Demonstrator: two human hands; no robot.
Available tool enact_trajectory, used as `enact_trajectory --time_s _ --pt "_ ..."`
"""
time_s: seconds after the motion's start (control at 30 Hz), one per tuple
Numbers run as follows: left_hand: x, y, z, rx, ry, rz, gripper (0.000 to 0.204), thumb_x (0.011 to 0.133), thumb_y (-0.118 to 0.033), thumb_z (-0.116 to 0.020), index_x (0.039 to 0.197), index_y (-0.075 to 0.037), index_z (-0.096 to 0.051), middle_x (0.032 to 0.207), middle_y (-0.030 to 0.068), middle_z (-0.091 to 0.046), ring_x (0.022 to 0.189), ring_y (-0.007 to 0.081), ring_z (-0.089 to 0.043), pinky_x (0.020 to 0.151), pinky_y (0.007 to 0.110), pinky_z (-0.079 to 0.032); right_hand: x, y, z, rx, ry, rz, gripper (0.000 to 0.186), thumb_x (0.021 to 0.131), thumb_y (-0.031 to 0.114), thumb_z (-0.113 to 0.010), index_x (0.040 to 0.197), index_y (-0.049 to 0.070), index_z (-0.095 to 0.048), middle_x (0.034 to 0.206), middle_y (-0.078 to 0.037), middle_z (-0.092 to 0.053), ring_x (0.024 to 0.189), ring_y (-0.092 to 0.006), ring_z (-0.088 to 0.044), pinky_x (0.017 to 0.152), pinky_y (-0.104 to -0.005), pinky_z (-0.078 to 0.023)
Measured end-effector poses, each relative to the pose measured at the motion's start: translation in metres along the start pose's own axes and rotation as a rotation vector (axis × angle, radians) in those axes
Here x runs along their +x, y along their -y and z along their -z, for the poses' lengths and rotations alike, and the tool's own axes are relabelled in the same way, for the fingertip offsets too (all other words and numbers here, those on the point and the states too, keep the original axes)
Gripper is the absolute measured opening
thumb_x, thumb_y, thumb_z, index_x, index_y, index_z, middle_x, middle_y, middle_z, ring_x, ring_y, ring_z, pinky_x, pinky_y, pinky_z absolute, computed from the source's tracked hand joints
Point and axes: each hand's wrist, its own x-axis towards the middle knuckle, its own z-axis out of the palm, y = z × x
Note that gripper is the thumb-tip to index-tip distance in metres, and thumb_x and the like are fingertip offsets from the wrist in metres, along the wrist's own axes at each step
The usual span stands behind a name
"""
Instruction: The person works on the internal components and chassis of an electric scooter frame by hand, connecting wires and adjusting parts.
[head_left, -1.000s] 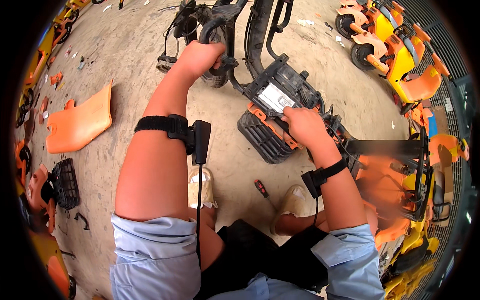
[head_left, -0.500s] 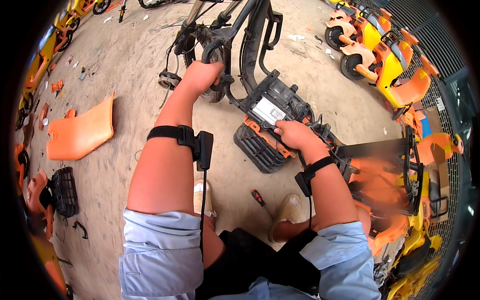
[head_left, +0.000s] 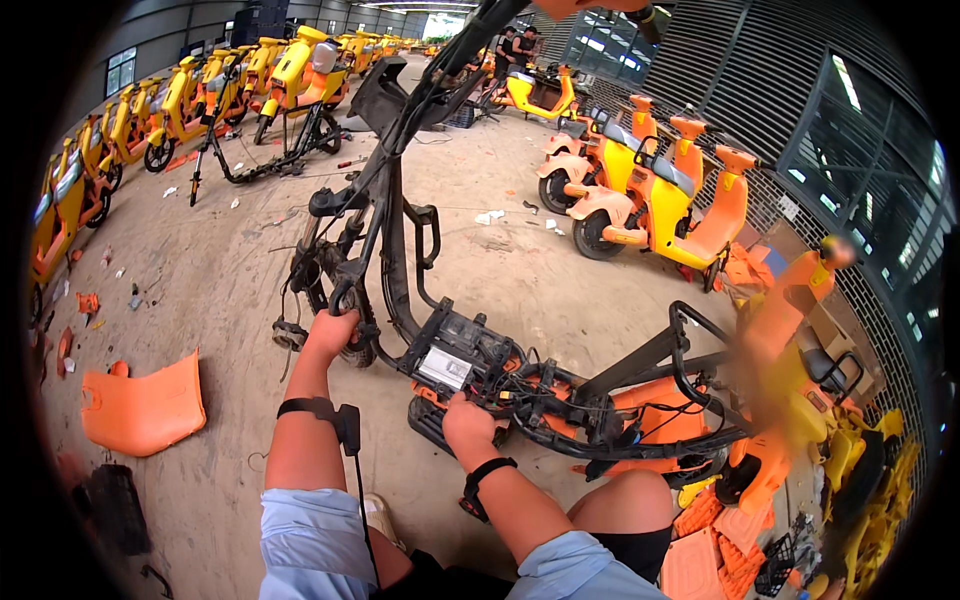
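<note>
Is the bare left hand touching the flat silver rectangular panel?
No, the left hand grips a curved black tube, apart from the silver panel.

Just beyond right fingers: plate looks smooth, silvery metal. Within left fingers: frame looks matt metal. Left of both: panel looks smooth plastic. Floor below: rough, concrete-like.

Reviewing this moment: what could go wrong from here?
The stripped scooter frame could tip or roll if the left hand loses its grip. The right hand, close to the silver box, might snag the exposed wires. Orange panels lying at lower right could be a trip hazard.
</note>
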Motion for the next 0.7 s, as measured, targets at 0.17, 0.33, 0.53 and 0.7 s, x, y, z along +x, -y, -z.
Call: enact_trajectory --time_s 0.17,0.33,0.53,0.7 --pt "-0.002 -0.004 -0.004 -0.062 0.021 -0.006 0.033 0.09 -0.029 -0.063 0.067 -0.006 -0.06 0.063 0.0052 -0.061 0.058 0.0167 -0.053 0.057 0.035 -0.04 -0.008 0.002 0.019 0.075 0.086 -0.036 0.029 0.097 0.017 -0.056 0.117 -0.003 -0.059 0.084 -0.017 -0.074 0.07 -0.0321 -0.074 0.051 -0.0448 -0.056" --pt "-0.014 -0.02 -0.01 -0.034 0.078 -0.006 0.032 0.09 -0.026 -0.062 0.064 -0.008 -0.058 0.061 0.004 -0.06 0.056 0.0156 -0.052 0.055 0.033 -0.037 -0.004 -0.018 0.026 0.012 0.051 0.076 0.028 0.094 0.019 -0.056 0.112 -0.002 -0.06 0.091 -0.021 -0.074 0.072 -0.0346 -0.074 0.056 -0.047 -0.059" --pt "0.002 0.004 -0.001 -0.114 0.129 0.008 0.024 0.089 -0.019 -0.066 0.07 -0.003 -0.062 0.063 0.0059 -0.062 0.057 0.0173 -0.058 0.06 0.035 -0.045 0.015 -0.039 0.042 -0.197 0.033 0.464 0.018 0.093 0.016 -0.051 0.1 0.006 -0.065 0.087 -0.015 -0.075 0.08 -0.03 -0.075 0.069 -0.0445 -0.059" --pt "0.002 0.001 -0.001 -0.108 0.12 0.019 0.025 0.089 -0.02 -0.068 0.07 -0.004 -0.062 0.063 0.0057 -0.063 0.058 0.0167 -0.059 0.061 0.034 -0.046 0.034 -0.055 0.051 -0.19 0.041 0.603 0.019 0.094 0.024 -0.056 0.095 0.009 -0.067 0.085 -0.015 -0.074 0.077 -0.0331 -0.073 0.068 -0.0456 -0.057"
